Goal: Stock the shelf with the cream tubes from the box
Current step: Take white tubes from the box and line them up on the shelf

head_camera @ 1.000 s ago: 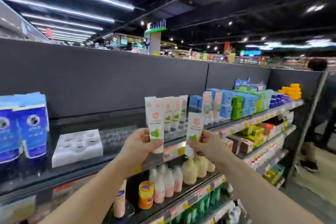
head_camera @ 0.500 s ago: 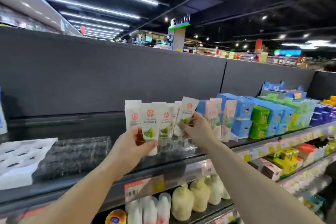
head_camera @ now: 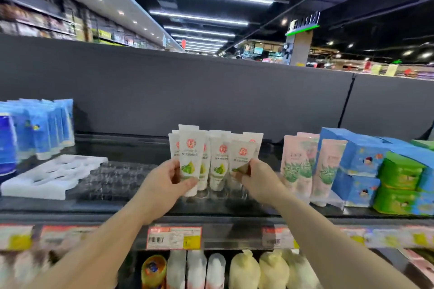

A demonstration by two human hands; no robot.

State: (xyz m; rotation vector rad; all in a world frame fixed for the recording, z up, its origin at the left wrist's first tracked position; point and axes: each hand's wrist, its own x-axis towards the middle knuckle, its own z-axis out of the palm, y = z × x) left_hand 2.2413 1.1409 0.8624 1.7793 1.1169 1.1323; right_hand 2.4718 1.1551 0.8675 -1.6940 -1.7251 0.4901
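Several white cream tubes [head_camera: 219,159] with a red seal and green leaf print stand cap-down in a cluster on the dark top shelf [head_camera: 131,204]. My left hand [head_camera: 164,185] grips one tube [head_camera: 189,159] at the cluster's front left, thumb across its lower part. My right hand [head_camera: 258,180] pinches another tube [head_camera: 242,155] at the front right, among the standing ones. Whether the held tubes touch the shelf is hidden by my hands. No box is in view.
A white moulded tray [head_camera: 54,176] and a clear plastic tray [head_camera: 117,178] lie left of the tubes. Blue packs [head_camera: 35,126] stand far left. Pink tubes [head_camera: 312,166], then blue boxes [head_camera: 361,157] and green boxes [head_camera: 399,171], fill the right. Bottles [head_camera: 244,270] line the lower shelf.
The view has swung left and closer to the shelf. Both hands have carried their tubes forward into the standing cluster, the right one lowering from a tilted raise to the front right.
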